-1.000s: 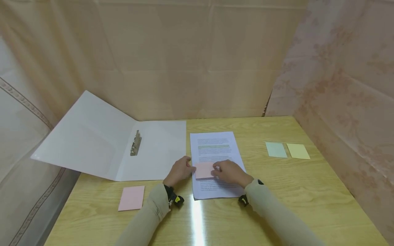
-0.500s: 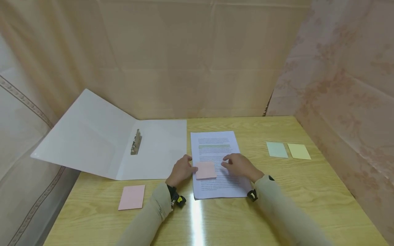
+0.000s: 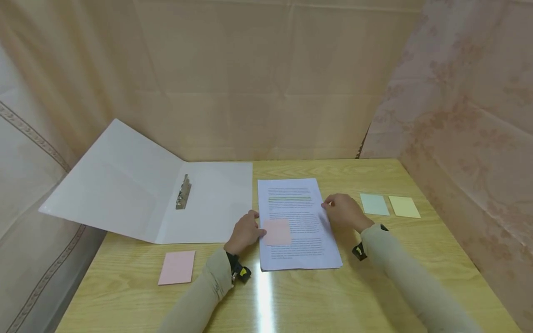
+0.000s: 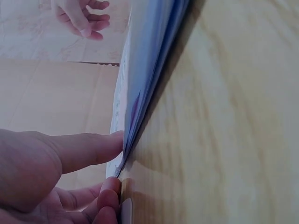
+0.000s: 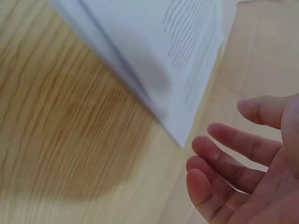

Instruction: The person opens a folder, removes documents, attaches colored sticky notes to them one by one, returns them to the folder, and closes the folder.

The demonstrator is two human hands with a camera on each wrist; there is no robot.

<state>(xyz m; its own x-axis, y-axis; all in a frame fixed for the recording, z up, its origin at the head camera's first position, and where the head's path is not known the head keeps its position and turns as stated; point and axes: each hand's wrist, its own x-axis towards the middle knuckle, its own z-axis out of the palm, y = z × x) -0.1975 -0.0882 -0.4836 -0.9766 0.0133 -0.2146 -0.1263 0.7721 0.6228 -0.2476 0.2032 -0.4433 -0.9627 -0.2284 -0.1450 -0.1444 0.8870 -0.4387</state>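
A pink sticky note (image 3: 278,232) lies on the top page of a stack of printed paper (image 3: 308,249), near its left side. My left hand (image 3: 244,232) rests at the stack's left edge. Its straight thumb (image 4: 93,148) presses by the note's side, and the fingertips (image 4: 108,200) touch down along the paper's edge. Over the stack's right edge is my right hand (image 3: 343,210), palm down in the head view. The right wrist view shows its fingers spread and relaxed, holding nothing, beside a corner of the paper (image 5: 140,51).
An open white folder (image 3: 222,203) with a metal clip (image 3: 183,192) lies at the left. In front of it is a pink sticky pad (image 3: 176,267). A green note (image 3: 374,204) and a yellow note (image 3: 405,206) lie at the right. Curtains (image 3: 266,92) hang behind the table.
My right hand has let go of the pink sticky note and moved right and back to the stack's right edge. The note stays on the page; my left hand has hardly moved.
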